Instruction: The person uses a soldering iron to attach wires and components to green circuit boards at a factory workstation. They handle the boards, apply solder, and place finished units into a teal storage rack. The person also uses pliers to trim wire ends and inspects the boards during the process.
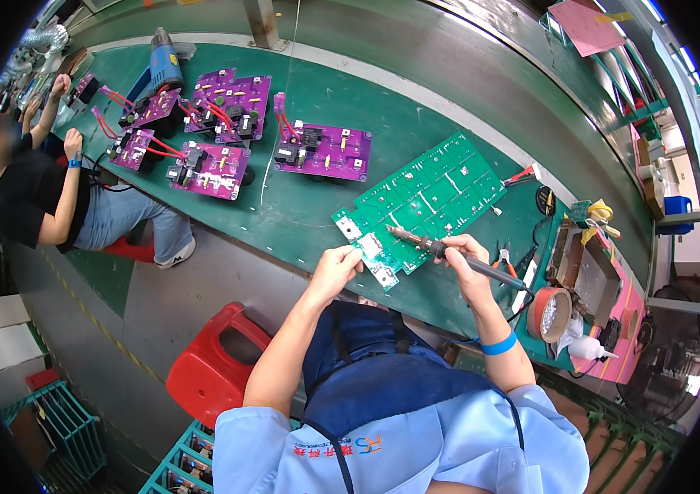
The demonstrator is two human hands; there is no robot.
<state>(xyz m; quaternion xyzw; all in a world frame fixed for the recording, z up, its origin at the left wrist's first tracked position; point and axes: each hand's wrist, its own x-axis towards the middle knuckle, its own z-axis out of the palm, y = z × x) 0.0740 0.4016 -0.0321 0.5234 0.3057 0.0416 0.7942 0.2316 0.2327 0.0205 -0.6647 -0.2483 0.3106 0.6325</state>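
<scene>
A large green circuit board (424, 198) lies slantwise on the green workbench in front of me. My right hand (467, 262) is wrapped round the handle of a soldering iron (494, 273), whose metal tip reaches over the left part of the board. At the board's near left edge, my left hand (336, 273) is closed, thumb and fingertips pinched together. What is in that pinch, if anything, is too small to tell. Pale component patches show on the board beside both hands. A blue band circles my right wrist.
Several purple circuit boards (325, 151) with red wires stand on the bench leftward, near a blue heat gun (165, 62). Rightward are pliers (504, 258), a round solder reel (549, 314) and a white bottle (590, 349). A co-worker (45, 181) sits far left; a red stool (216, 362) stands beside me.
</scene>
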